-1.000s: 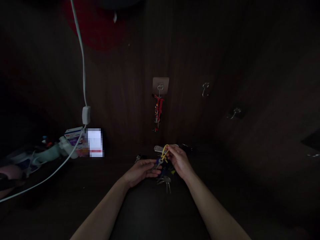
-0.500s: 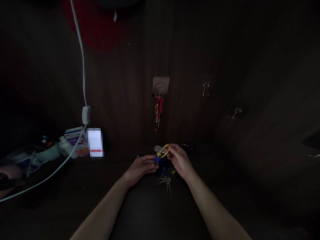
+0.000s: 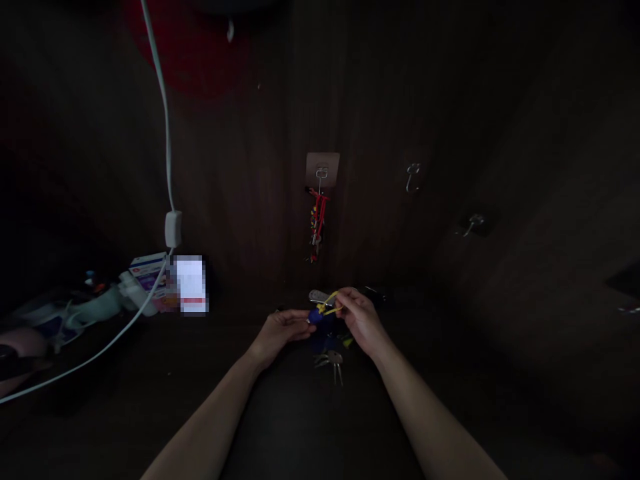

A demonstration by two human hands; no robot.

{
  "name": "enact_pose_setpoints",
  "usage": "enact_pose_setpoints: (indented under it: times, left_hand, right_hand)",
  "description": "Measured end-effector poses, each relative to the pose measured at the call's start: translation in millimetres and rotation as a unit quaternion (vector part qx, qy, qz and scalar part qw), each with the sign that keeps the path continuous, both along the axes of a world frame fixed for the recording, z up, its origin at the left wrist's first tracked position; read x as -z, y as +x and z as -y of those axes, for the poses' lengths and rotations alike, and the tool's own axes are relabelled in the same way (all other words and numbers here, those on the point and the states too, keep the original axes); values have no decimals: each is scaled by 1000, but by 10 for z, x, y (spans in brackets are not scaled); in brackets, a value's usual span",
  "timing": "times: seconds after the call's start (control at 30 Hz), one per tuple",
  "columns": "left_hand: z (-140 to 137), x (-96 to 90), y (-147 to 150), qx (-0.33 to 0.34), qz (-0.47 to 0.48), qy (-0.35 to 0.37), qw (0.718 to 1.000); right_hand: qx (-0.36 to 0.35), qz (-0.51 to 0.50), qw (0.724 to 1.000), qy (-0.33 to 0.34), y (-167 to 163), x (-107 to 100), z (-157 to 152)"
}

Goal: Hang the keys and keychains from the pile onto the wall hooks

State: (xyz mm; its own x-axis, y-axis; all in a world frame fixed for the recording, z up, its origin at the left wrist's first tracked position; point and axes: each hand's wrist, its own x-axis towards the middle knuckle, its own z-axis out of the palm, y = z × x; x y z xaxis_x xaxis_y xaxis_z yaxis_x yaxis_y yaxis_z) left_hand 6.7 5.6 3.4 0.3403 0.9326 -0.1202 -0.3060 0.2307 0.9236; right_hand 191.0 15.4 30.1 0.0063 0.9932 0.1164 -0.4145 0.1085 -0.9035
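My left hand [image 3: 278, 333] pinches a blue-headed key [image 3: 315, 316] at its fingertips. My right hand [image 3: 361, 322] grips a thin yellow loop [image 3: 330, 305] that runs to that key. Both hands hover just above a dark surface, over a loose pile of keys [image 3: 330, 357]. A red bunch of keys [image 3: 317, 223] hangs from a hook plate [image 3: 322, 169] on the dark wood wall right behind my hands.
Two bare metal hooks [image 3: 412, 177] [image 3: 474, 223] sit on the wall to the right. A white cable with an inline switch [image 3: 173, 229] hangs at left. Boxes and white items [image 3: 150, 280] lie at the left on the dark surface.
My left hand has shifted from under the keys to pinching the blue key, and the yellow loop has flattened between my hands. The view is otherwise unchanged.
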Motion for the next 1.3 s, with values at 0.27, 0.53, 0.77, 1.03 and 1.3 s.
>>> enact_pose_setpoints:
  times: [0.27, 0.53, 0.77, 1.03, 1.3]
  left_hand:
    - [6, -36, -31, 49, 72, 0, 996]
    - [6, -38, -72, 86, 109, 12, 990]
    - [-7, -19, -55, 82, 96, 12, 992]
    - [-18, -6, -41, 62, 77, 12, 995]
    - [-42, 37, -24, 34, 55, 22, 998]
  right_hand:
    - [19, -1, 1000, 19, 64, 8, -34]
    - [36, 92, 994, 39, 71, -157, -20]
    - [42, 179, 981, 64, 53, -360, -37]
    - [44, 235, 966, 102, -3, -650, -117]
    - [68, 259, 950, 160, -66, -1043, -260]
